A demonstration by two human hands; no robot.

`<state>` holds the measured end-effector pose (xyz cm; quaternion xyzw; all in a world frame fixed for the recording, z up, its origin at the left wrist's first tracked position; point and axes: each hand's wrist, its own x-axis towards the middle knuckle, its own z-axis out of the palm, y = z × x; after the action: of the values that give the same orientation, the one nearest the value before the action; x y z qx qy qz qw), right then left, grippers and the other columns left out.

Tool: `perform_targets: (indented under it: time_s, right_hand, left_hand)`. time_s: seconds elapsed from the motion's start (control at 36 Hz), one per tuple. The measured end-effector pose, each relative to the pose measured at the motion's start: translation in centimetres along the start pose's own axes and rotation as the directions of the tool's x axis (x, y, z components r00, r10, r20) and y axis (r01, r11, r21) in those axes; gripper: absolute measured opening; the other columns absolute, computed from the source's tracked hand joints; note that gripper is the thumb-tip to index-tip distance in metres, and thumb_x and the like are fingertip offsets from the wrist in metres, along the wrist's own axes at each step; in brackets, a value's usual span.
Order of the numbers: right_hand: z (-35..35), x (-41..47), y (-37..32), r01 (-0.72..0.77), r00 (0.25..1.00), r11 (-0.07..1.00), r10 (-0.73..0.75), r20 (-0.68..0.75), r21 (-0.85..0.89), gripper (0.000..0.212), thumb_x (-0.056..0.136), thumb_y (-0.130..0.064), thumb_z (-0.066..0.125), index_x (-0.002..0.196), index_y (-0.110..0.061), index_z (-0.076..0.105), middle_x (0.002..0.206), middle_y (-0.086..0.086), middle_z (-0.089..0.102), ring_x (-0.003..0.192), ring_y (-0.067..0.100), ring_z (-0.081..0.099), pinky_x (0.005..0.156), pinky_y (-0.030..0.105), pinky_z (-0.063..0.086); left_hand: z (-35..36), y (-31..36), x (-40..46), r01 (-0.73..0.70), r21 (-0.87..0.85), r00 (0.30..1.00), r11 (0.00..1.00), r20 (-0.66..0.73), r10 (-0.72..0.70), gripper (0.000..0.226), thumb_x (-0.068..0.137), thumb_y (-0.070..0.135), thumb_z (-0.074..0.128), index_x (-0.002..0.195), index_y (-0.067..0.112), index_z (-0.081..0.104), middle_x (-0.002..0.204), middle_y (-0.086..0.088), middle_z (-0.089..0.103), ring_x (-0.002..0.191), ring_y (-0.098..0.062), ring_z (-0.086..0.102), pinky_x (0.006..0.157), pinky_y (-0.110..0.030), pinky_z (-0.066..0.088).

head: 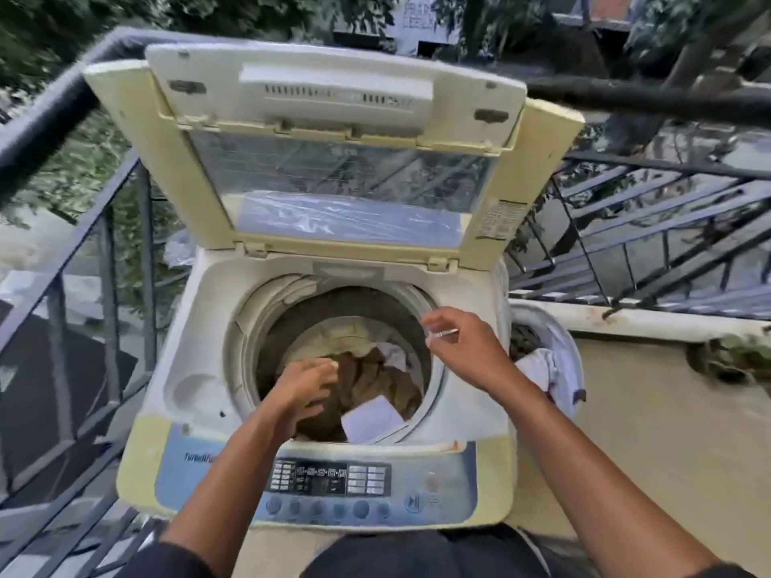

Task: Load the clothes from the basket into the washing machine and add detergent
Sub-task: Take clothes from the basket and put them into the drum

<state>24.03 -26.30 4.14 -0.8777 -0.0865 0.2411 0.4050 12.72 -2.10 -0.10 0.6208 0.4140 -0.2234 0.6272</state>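
Observation:
A top-loading washing machine (pixel 208 327) stands in front of me with its lid (pixel 333 118) propped upright. Brown clothes (pixel 375 381) and a white garment (pixel 373 419) lie in the drum. My left hand (pixel 304 385) reaches down into the drum and presses on the brown clothes with bent fingers. My right hand (pixel 463 348) hovers over the drum's right rim, fingers loose and holding nothing, a ring on one finger. A white basket (pixel 559 331) stands right of the machine with white clothes (pixel 538 369) still in it.
The control panel (pixel 333 481) runs along the machine's front edge. Dark metal railings (pixel 104 227) stand close on the left, and more railing (pixel 651 227) runs behind on the right. A tan floor (pixel 667 410) stretches to the right, past the basket.

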Motion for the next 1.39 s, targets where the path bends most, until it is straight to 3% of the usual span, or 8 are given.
perform_targets:
  time_s: [0.11, 0.28, 0.53, 0.72, 0.83, 1.0, 1.14, 1.39]
  right_hand:
    - [-0.7, -0.7, 1.8, -0.002, 0.997, 1.0, 0.004, -0.071, 0.029, 0.023, 0.09, -0.02, 0.068, 0.108, -0.034, 0.072, 0.105, -0.01, 0.072, 0.088, 0.01, 0.07, 0.088, 0.039, 0.06]
    - [-3.0, -1.8, 4.8, 0.008, 0.971, 0.992, 0.023, -0.236, 0.127, 0.018, 0.094, -0.018, 0.066, 0.1, -0.034, 0.072, 0.099, -0.014, 0.073, 0.085, 0.0, 0.068, 0.081, 0.026, 0.057]
    - [-9.2, -2.5, 13.0, -0.119, 0.916, 0.96, 0.204, -0.345, 0.252, 0.017, 0.096, -0.013, 0.065, 0.104, -0.026, 0.073, 0.094, -0.017, 0.071, 0.085, -0.01, 0.064, 0.07, 0.002, 0.044]
    - [-13.7, 0.7, 21.9, -0.308, 0.891, 0.921, 0.367, -0.266, 0.239, 0.023, 0.093, -0.012, 0.06, 0.106, -0.026, 0.073, 0.094, -0.011, 0.071, 0.091, 0.007, 0.068, 0.066, 0.004, 0.043]
    - [-14.6, 3.5, 28.1, -0.408, 0.887, 0.901, 0.43, -0.171, 0.148, 0.03, 0.092, -0.013, 0.06, 0.118, -0.024, 0.069, 0.1, -0.006, 0.072, 0.097, 0.016, 0.067, 0.075, 0.025, 0.045]
    - [-14.0, 8.4, 37.8, -0.525, 0.846, 0.847, 0.53, -0.063, 0.075, 0.034, 0.088, -0.013, 0.065, 0.121, -0.025, 0.067, 0.108, 0.001, 0.073, 0.104, 0.022, 0.068, 0.087, 0.027, 0.049]
    - [-11.6, 13.1, 45.9, -0.579, 0.815, 0.815, 0.579, 0.009, -0.008, 0.045, 0.092, -0.022, 0.064, 0.137, -0.022, 0.059, 0.128, 0.008, 0.067, 0.12, 0.028, 0.062, 0.093, 0.031, 0.047]
    - [-8.0, 22.4, 56.4, -0.762, 0.647, 0.638, 0.745, 0.166, 0.109, 0.069, 0.09, -0.032, 0.071, 0.153, -0.027, 0.041, 0.144, 0.008, 0.049, 0.12, 0.033, 0.059, 0.088, 0.05, 0.061]
  left_hand:
    - [2.3, 2.0, -0.6, -0.115, 0.057, 0.993, 0.992, 0.017, 0.114, 0.011, 0.105, 0.022, 0.055, 0.106, 0.021, 0.066, 0.105, -0.002, 0.065, 0.085, -0.015, 0.054, 0.067, -0.025, 0.04]
    - [6.6, 5.3, -2.0, -0.266, 0.149, 0.964, 0.952, 0.069, 0.258, 0.013, 0.102, 0.03, 0.061, 0.112, 0.028, 0.069, 0.115, 0.001, 0.074, 0.11, -0.015, 0.068, 0.095, -0.036, 0.054]
    - [19.2, 11.5, -3.4, -0.427, 0.154, 0.886, 0.891, 0.266, 0.379, 0.017, 0.101, 0.019, 0.061, 0.114, 0.024, 0.071, 0.105, 0.0, 0.078, 0.098, -0.018, 0.071, 0.09, -0.036, 0.056]
    - [31.0, 13.3, -0.3, -0.315, 0.129, 0.914, 0.94, 0.307, 0.264, 0.018, 0.099, 0.019, 0.064, 0.114, 0.02, 0.074, 0.107, -0.002, 0.077, 0.099, -0.015, 0.068, 0.085, -0.03, 0.055]
    - [37.5, 12.5, 4.3, -0.184, 0.148, 0.955, 0.972, 0.263, 0.14, 0.013, 0.1, 0.023, 0.061, 0.099, 0.027, 0.073, 0.116, -0.001, 0.073, 0.11, -0.017, 0.064, 0.09, -0.035, 0.054]
    - [44.6, 8.6, 13.2, -0.001, 0.214, 0.989, 0.977, 0.144, -0.03, 0.021, 0.102, 0.02, 0.056, 0.084, 0.026, 0.065, 0.082, 0.004, 0.062, 0.08, -0.014, 0.057, 0.082, -0.036, 0.05]
    - [47.4, 4.1, 20.4, 0.11, 0.264, 0.993, 0.958, 0.005, -0.115, 0.011, 0.098, 0.022, 0.061, 0.105, 0.023, 0.07, 0.101, -0.005, 0.07, 0.102, -0.03, 0.065, 0.1, -0.043, 0.054]
    - [50.5, -2.1, 28.1, 0.2, 0.294, 0.98, 0.935, -0.047, -0.194, 0.026, 0.099, 0.015, 0.055, 0.077, 0.029, 0.052, 0.076, 0.007, 0.049, 0.077, -0.016, 0.047, 0.077, -0.034, 0.042]
